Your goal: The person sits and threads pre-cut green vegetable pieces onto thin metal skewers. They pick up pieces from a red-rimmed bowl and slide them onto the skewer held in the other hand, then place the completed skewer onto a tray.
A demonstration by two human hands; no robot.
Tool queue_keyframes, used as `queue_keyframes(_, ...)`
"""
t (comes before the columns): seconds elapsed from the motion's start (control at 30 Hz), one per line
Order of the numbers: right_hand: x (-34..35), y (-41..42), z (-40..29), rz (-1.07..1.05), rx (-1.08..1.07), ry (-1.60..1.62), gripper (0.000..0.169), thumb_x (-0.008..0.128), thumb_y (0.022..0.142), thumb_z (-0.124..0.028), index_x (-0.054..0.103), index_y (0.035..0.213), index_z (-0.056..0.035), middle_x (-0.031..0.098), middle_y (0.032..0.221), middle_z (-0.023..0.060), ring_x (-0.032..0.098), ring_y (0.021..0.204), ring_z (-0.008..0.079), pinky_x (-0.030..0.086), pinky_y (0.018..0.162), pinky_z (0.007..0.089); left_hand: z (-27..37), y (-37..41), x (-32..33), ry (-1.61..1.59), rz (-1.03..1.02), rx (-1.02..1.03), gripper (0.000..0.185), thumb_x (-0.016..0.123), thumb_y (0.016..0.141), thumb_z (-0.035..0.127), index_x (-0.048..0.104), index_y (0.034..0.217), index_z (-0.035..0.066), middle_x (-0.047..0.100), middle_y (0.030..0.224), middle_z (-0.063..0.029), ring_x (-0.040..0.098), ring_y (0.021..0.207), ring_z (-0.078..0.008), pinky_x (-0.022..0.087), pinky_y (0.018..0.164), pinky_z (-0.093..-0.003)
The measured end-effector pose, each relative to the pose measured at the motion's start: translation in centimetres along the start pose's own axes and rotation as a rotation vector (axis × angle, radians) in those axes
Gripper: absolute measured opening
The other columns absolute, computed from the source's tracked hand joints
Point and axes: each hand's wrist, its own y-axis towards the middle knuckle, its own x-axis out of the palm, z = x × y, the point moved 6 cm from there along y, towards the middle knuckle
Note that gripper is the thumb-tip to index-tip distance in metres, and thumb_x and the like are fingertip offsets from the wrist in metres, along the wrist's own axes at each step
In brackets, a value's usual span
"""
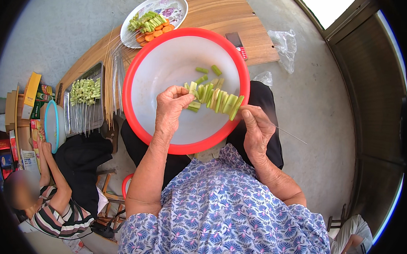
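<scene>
Over a white basin with a red rim point(184, 149), my right hand point(259, 127) grips a thin metal skewer point(292, 132) near a row of threaded celery pieces point(221, 97). The bare end of the skewer juts out to the right, past my palm. My left hand point(172, 107) pinches a celery piece point(193, 87) at the other end of the row, its thumb and forefinger together. The skewer's tip is hidden there. Several loose celery pieces point(216, 70) lie on the basin's floor, some partly behind the row.
A floral plate point(176, 3) on the wooden table point(221, 13) holds skewered celery and carrot slices point(158, 33). Loose skewers point(110, 80) lie beside a metal tray point(66, 117) of filled ones. A phone point(234, 39) rests by the basin. To the left, another person point(61, 202) works at a blue-rimmed bowl point(46, 121).
</scene>
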Motion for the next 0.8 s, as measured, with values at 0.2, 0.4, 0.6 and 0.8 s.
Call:
queue_keyframes(0.2, -0.1, 0.0, 0.3, 0.003, 0.081, 0.058, 0.012, 0.059, 0.086, -0.006, 0.063, 0.092, 0.0037, 0.062, 0.084, 0.0085, 0.061, 0.073, 0.0132, 0.051, 0.07, 0.0239, 0.2, -0.2, 0.1, 0.051, -0.005, 0.018, 0.01, 0.065, 0.073, -0.002, 0.061, 0.082, -0.002, 0.06, 0.071, -0.0016, 0.053, 0.064, -0.0067, 0.044, 0.06, -0.0208)
queue_keyframes(0.4, -0.3, 0.0, 0.5, 0.032, 0.135, 0.133, 0.015, 0.059, 0.088, -0.008, 0.063, 0.093, 0.0054, 0.063, 0.086, 0.0088, 0.061, 0.073, 0.0149, 0.051, 0.072, 0.0265, 0.2, -0.3, 0.2, 0.0, -0.07, 0.049, 0.011, 0.066, 0.074, -0.001, 0.062, 0.084, -0.002, 0.062, 0.075, -0.003, 0.056, 0.067, -0.0072, 0.047, 0.064, -0.022)
queue_keyframes(0.6, -0.4, -0.1, 0.8, 0.067, 0.156, 0.15, 0.015, 0.058, 0.088, -0.007, 0.063, 0.094, 0.0051, 0.064, 0.084, 0.0093, 0.061, 0.072, 0.0153, 0.05, 0.071, 0.0282, 0.3, -1.0, 1.3, 0.01, -0.086, 0.074, 0.014, 0.067, 0.077, 0.006, 0.062, 0.088, -0.002, 0.063, 0.078, -0.0036, 0.057, 0.07, -0.0094, 0.048, 0.068, -0.024)
queue_keyframes(0.8, -0.6, 0.0, 1.2, 0.118, 0.27, 0.223, 0.017, 0.058, 0.088, -0.01, 0.063, 0.093, 0.0058, 0.065, 0.084, 0.0105, 0.061, 0.072, 0.0167, 0.05, 0.072, 0.0305, -0.5, -1.0, 1.9, -0.331, -0.085, -0.047, 0.025, 0.06, 0.087, 0.019, 0.057, 0.104, 0.001, 0.063, 0.091, -0.007, 0.06, 0.084, -0.0159, 0.049, 0.08, -0.0321)
